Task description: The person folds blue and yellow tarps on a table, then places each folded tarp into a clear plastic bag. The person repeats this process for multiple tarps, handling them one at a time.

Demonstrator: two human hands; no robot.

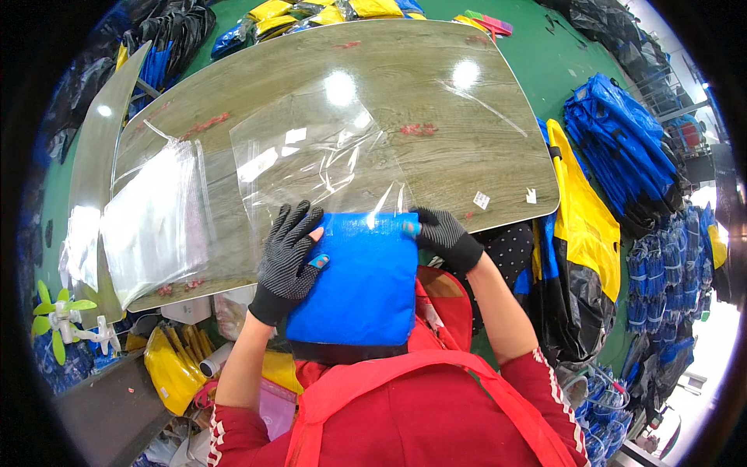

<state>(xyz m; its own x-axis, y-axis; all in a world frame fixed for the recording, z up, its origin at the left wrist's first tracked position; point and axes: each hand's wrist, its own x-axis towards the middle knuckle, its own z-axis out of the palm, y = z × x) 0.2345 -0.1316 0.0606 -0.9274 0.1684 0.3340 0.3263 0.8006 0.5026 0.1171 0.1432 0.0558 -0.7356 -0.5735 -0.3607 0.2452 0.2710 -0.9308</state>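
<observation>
A folded blue fabric piece [354, 284] with a black near edge lies between my hands, overhanging the table's near edge toward my lap. Its far edge meets the near end of a clear plastic bag [311, 152] lying flat on the table; whether it is inside the bag's mouth I cannot tell. My left hand [288, 265], in a grey-black dotted glove with bare thumb tip, has its fingers stretched along the bag, the thumb resting on the blue piece. My right hand [447, 236], gloved alike, pinches the blue piece's far right corner, thumb on top; its other fingers are partly hidden.
A stack of clear bags [156, 222] lies at the left of the wood-patterned table [467, 117]. Two small white labels, one the nearer label [482, 201], are on its right. A yellow-and-black bag [580, 233] and blue bundles [622, 140] stand right. A small green-bladed fan [66, 319] is at left.
</observation>
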